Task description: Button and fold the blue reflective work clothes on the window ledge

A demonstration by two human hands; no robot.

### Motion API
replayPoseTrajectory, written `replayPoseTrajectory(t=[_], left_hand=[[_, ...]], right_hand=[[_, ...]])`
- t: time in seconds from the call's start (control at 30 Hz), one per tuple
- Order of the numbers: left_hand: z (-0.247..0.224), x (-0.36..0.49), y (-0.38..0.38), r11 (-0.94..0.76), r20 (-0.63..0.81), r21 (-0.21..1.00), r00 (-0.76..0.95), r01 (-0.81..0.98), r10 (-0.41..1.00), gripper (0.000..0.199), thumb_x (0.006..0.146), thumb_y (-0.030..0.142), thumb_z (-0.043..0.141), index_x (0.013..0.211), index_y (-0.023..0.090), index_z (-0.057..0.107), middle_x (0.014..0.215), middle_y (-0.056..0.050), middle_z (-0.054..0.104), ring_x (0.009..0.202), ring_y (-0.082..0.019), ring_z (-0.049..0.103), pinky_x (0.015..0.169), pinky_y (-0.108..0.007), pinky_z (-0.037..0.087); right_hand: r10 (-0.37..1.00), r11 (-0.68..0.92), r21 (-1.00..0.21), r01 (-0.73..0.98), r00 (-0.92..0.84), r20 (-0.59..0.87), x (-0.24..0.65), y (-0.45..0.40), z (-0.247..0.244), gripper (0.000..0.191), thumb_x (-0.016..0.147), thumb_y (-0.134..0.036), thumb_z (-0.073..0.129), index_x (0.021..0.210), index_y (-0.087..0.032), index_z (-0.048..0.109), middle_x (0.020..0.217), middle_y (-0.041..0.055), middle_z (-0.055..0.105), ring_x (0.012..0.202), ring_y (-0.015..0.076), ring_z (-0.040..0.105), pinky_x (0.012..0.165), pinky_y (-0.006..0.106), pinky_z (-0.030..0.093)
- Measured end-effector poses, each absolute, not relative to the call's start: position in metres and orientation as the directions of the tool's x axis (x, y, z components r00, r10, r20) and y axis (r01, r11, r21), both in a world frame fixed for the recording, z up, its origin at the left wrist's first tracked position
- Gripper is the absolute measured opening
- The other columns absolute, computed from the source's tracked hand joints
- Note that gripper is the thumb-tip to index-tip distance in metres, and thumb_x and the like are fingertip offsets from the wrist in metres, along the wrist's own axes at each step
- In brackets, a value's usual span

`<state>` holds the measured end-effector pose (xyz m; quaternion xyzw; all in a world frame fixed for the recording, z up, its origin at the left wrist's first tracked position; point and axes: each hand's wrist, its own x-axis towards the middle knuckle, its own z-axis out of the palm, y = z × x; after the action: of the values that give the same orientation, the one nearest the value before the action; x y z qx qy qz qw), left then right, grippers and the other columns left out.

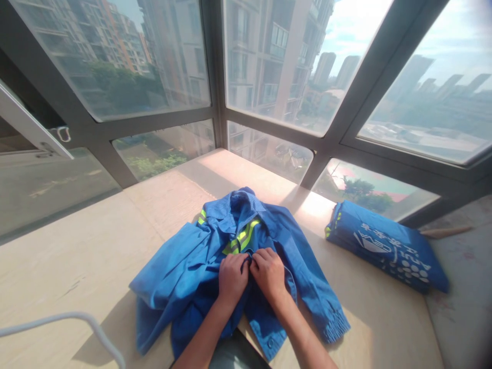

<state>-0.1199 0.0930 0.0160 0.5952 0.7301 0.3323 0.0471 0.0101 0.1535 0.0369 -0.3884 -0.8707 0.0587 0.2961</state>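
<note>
A blue work jacket (pixel 192 266) with yellow-green reflective stripes lies spread on the pale wooden surface (pixel 100 246), its collar pointing away from me. Both of my hands are at its front opening, just below the chest stripe. My left hand (pixel 233 277) pinches the left front edge, fingers curled over the cloth. Close beside it, my right hand (pixel 268 271) is closed on the other front edge. What lies between the fingertips is mostly hidden. An elastic cuff lies to the right, and a button shows on the lower hem.
At the right lies a folded blue garment (pixel 388 246) with white print, near the wall and window. A white cable (pixel 86 318) curves in at the lower left. Dark-framed windows (pixel 219 77) border the far side, and an opened pane (pixel 31 123) juts in at left.
</note>
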Motion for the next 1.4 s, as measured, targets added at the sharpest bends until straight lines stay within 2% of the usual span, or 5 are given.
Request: replayPoseTrajectory(t=[0.4,0.63,0.73,1.03,1.4], left_hand=[[0.012,-0.131,0.096,-0.003,0.304,0.675,-0.273,0.738,0.913,0.030,0.092,0.015,0.048,0.102,0.021,0.075,0.099,-0.008,0.076,0.092,-0.024,0.066,0.084,-0.041,0.051],[0.028,-0.132,0.077,-0.172,0.294,0.668,-0.044,0.724,0.955,0.032,0.091,0.010,0.043,0.091,0.023,0.072,0.097,-0.005,0.074,0.091,-0.022,0.062,0.082,-0.037,0.049],[0.031,-0.142,0.067,-0.110,0.308,0.702,-0.160,0.704,0.938,0.031,0.085,0.005,0.040,0.085,0.021,0.067,0.093,-0.005,0.072,0.091,-0.022,0.060,0.084,-0.037,0.048],[0.042,-0.155,0.081,-0.042,0.319,0.785,-0.345,0.618,0.883,0.023,0.089,0.020,0.045,0.078,0.022,0.065,0.095,-0.005,0.072,0.097,-0.022,0.064,0.092,-0.038,0.050],[0.011,-0.146,0.104,0.122,0.169,0.783,-0.397,0.610,0.902,0.026,0.078,0.007,0.053,0.100,0.019,0.061,0.106,-0.007,0.068,0.102,-0.021,0.065,0.093,-0.039,0.053]], right_hand=[[0.828,0.560,-0.533,0.635,-0.425,0.364,0.001,0.150,0.028,0.019,0.088,-0.016,0.056,0.091,-0.023,0.073,0.086,0.0043,0.070,0.081,0.0184,0.063,0.072,0.026,0.043],[0.987,0.148,-0.865,0.480,-0.123,0.101,0.014,0.179,0.024,0.025,0.086,-0.034,0.053,0.086,-0.019,0.073,0.084,0.0050,0.073,0.080,0.0214,0.067,0.071,0.028,0.047],[0.993,0.057,-0.903,0.425,-0.116,0.009,0.037,0.199,0.028,0.029,0.084,-0.039,0.053,0.084,-0.018,0.073,0.078,0.0041,0.073,0.076,0.0220,0.066,0.070,0.030,0.047],[0.787,0.600,-0.466,0.650,-0.378,0.488,0.033,0.179,0.057,0.030,0.087,-0.008,0.047,0.106,-0.018,0.068,0.112,0.0117,0.068,0.105,0.0255,0.057,0.092,0.038,0.044],[0.730,0.678,-0.250,0.692,-0.593,0.338,-0.023,0.186,0.029,0.014,0.093,-0.016,0.058,0.093,-0.023,0.070,0.085,0.0052,0.069,0.086,0.0212,0.059,0.091,0.038,0.033]])
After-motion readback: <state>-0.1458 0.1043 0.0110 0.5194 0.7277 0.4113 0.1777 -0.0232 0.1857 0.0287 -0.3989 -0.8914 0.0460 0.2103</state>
